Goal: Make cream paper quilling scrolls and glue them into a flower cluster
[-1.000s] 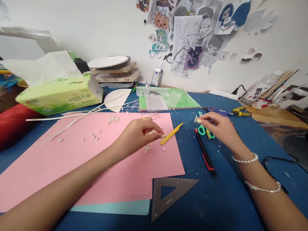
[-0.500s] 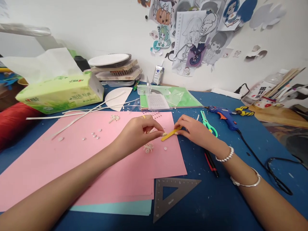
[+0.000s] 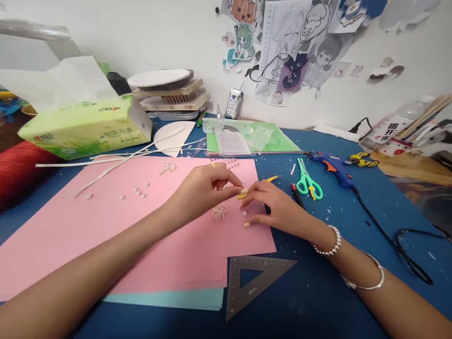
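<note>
Thumb and forefinger of my left hand [image 3: 208, 186] are pinched together over the pink paper [image 3: 169, 235]; what they hold, if anything, is too small to make out. My right hand [image 3: 273, 205] is open, its thumb and fingers apart around a small white disc [image 3: 244, 213] on the paper. Partly hidden behind the right fingers are yellow tweezers [image 3: 272, 178], their pointed end showing. A coiled cream paper ornament [image 3: 219, 212] lies just below my left hand. Farther left are a similar ornament [image 3: 169, 167] and several small pearl-like beads [image 3: 140, 193].
A grey set square [image 3: 235, 287] lies by the paper's front edge. On the right are green scissors [image 3: 308, 181], a blue glue gun [image 3: 332, 167] with its cord, and yellow-black pliers [image 3: 363, 160]. White paper strips [image 3: 116, 167] and a tissue pack [image 3: 88, 125] occupy the left.
My right hand has let go of the yellow tweezers and moved down and left, its fingers spreading over the white disc. My left hand stays pinched in nearly the same place.
</note>
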`<state>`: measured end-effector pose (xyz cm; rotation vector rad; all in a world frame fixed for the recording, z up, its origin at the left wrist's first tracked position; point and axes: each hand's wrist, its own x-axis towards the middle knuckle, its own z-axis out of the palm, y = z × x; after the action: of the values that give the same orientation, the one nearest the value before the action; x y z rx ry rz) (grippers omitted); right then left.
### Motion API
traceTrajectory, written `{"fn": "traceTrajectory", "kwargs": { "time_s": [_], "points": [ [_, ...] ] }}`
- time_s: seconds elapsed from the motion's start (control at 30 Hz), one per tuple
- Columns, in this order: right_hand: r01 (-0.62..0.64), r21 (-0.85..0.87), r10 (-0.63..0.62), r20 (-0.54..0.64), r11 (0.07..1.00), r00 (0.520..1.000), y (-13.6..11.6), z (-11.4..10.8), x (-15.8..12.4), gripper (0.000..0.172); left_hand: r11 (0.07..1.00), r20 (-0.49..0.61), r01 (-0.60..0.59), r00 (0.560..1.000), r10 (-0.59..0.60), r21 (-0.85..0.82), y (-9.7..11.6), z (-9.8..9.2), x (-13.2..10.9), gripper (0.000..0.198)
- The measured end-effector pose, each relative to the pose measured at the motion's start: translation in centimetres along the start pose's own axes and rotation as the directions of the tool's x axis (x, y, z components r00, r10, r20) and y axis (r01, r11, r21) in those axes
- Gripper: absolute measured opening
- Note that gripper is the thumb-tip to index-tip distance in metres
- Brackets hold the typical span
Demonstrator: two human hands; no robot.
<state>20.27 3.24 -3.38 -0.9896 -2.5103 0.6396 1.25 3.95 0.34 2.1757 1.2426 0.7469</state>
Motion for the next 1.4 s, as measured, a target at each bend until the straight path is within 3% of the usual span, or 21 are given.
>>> {"fn": "traceTrajectory", "kwargs": {
  "time_s": [0.27,0.53,1.4],
  "points": [
    [-0.057,0.013,0.057,0.009,0.998,0.998,-0.01,0.54,0.32,0.025,1.000,0.009,-0.003,1.000,0.003,-0.013,0.10,0.10,-0.04,0.010],
    [-0.037,0.010,0.037,0.012,0.999,0.999,0.16,0.40,0.22,0.014,1.000,0.020,0.010,1.000,-0.010,0.002,0.13,0.08,-0.01,0.009],
    [0.000,0.017,0.000,-0.001,1.000,1.000,0.49,0.70,0.11,0.010,1.000,0.010,-0.013,1.000,0.013,-0.005,-0.05,0.13,-0.01,0.009]
  ]
}}
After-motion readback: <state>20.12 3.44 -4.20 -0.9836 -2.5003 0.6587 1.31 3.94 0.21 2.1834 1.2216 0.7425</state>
